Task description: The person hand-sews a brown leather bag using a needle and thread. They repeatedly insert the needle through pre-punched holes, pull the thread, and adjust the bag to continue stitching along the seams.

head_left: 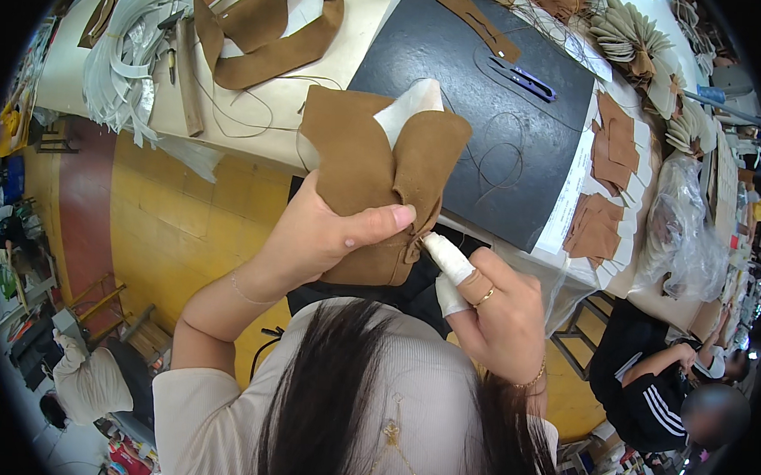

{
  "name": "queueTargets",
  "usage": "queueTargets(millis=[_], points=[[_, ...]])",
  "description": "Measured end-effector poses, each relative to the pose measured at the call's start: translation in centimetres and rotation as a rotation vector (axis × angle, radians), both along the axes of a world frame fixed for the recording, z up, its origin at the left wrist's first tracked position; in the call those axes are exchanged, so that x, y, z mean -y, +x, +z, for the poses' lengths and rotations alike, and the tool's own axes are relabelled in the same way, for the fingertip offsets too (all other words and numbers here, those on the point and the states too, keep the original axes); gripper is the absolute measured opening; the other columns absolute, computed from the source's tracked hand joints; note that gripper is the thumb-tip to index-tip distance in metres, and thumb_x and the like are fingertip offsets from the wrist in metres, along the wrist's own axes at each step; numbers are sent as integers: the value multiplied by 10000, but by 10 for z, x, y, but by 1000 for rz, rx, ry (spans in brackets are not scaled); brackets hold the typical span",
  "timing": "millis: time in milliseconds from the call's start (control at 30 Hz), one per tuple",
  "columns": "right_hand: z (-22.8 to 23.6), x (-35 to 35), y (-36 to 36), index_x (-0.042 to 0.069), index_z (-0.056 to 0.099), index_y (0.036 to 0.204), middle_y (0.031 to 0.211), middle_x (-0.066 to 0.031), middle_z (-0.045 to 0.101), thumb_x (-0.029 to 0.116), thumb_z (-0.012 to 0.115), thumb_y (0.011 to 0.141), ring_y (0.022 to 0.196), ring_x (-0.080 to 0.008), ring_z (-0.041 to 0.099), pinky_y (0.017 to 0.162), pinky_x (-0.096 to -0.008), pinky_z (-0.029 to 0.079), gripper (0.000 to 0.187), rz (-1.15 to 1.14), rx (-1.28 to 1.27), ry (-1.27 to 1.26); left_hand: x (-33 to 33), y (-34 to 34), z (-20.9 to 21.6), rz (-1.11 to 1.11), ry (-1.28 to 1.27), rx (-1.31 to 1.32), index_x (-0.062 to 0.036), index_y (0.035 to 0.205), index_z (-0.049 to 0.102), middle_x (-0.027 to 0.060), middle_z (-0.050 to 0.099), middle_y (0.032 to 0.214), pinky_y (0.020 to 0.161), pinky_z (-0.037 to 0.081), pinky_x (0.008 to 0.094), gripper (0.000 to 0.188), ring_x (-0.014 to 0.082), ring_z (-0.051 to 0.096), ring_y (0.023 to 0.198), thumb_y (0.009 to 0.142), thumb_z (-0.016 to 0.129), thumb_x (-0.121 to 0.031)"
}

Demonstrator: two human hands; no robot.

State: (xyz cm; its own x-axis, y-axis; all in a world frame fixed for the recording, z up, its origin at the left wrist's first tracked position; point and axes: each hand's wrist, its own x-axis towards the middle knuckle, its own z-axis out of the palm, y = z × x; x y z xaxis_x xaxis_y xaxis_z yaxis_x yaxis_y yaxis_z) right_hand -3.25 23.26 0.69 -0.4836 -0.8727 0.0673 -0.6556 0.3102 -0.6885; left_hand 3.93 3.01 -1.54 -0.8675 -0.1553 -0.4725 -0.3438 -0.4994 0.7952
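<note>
My left hand [333, 235] grips a brown leather piece [351, 146] over my lap, at the table's near edge. Its thumb presses on the seam, and most of its fingers are behind the leather. A white lining shows at the folded top. White tape wraps fingers of my right hand [501, 308], which is closed in a pinch against the seam's right edge, just below my left thumb. Whatever lies between those fingertips is too small to make out. A thin dark thread [522, 163] loops over the black mat [408, 45] beyond.
Purple-handled snips [531, 82] and a brown leather strip [478, 26] lie on the mat. At left are a curved leather band [322, 41], a hammer [186, 81] and white plastic strips [119, 60]. Stacked leather pieces [596, 227] sit at right. A seated person [648, 381] is at lower right.
</note>
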Motion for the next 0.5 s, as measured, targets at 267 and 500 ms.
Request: queueTargets(millis=[267, 500], points=[[-8, 0, 10, -29, 614, 1181, 736, -70, 493, -7, 679, 762, 526, -189, 522, 474, -304, 437, 425, -100, 183, -116, -6, 2, -7, 43, 116, -85, 1, 1157, 535, 61, 609, 1070, 849, 492, 291, 351, 127, 588, 965, 852, 679, -96], [-10, -2, 13, -22, 612, 1201, 717, -63, 496, -11, 675, 767, 519, -172, 511, 469, -297, 430, 438, -134, 200, -127, -6, 4, -11, 7, 106, -112, 2, 1172, 532, 62, 612, 1081, 869, 479, 297, 380, 136, 585, 981, 845, 684, -120]])
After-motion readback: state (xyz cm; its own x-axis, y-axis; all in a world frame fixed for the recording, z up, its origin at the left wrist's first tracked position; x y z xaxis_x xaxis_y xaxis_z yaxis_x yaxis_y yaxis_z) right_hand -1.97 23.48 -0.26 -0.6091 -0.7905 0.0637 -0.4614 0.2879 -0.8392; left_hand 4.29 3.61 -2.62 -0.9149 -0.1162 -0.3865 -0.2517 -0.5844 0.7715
